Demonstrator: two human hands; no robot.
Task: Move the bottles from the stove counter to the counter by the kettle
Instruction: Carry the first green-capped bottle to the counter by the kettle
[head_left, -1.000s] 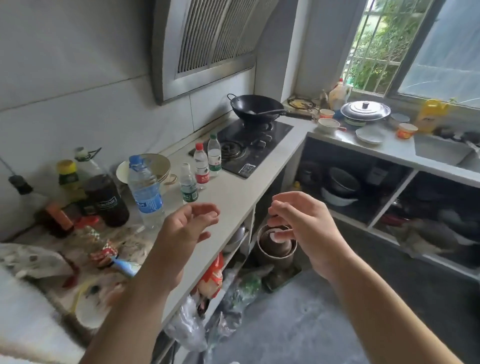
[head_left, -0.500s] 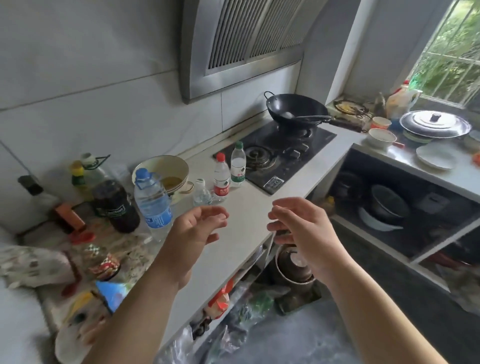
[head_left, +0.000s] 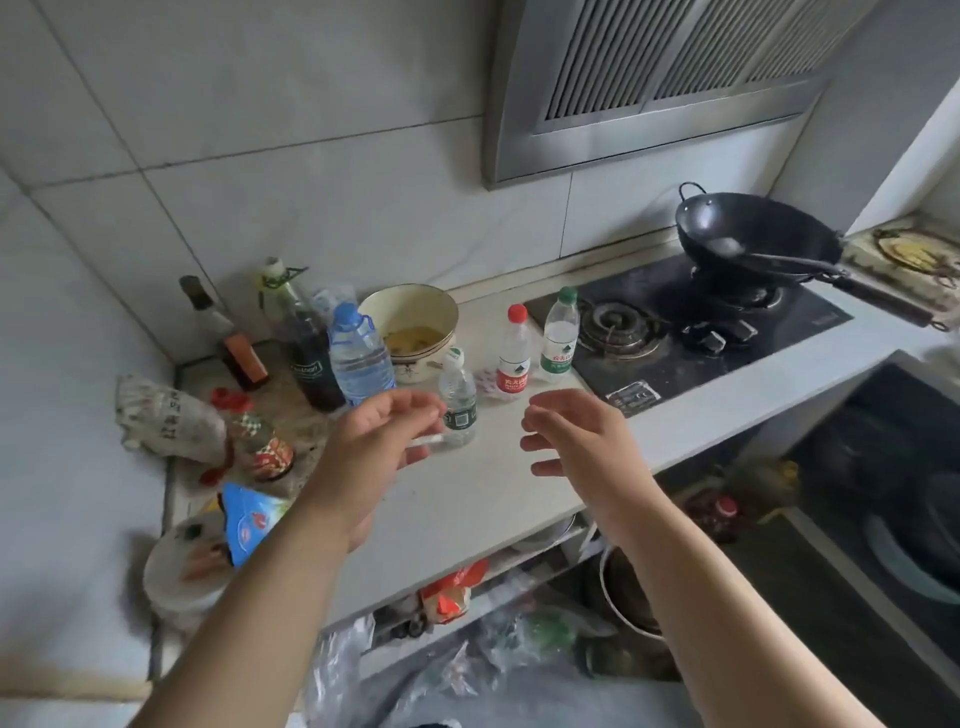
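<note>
Left grip (head_left: 384, 441) and right grip (head_left: 576, 441): both loose-fingered and empty, hovering over bench (head_left: 483, 509) mid-frame. Small bottle (head_left: 457, 402) just beyond left grip. Red-cap bottle (head_left: 513, 353) and green-cap bottle (head_left: 560, 332) beside stove (head_left: 701, 332). Blue-cap bottle (head_left: 358, 358) left of centre. Risk: bottles stand close and look light, so a reaching knuckle could tip a neighbour or hit the bowl (head_left: 421, 364).

4 water btls (head_left: 361, 358) (head_left: 457, 400) (head_left: 513, 353) (head_left: 559, 338), 1 bowl (head_left: 441, 322), 1 wok (head_left: 753, 223).

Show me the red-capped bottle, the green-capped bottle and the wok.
red-capped bottle (head_left: 513, 382), head view, on its red label.
green-capped bottle (head_left: 560, 330), head view, on its clear body.
wok (head_left: 779, 228), head view, on its inner wall.
</note>
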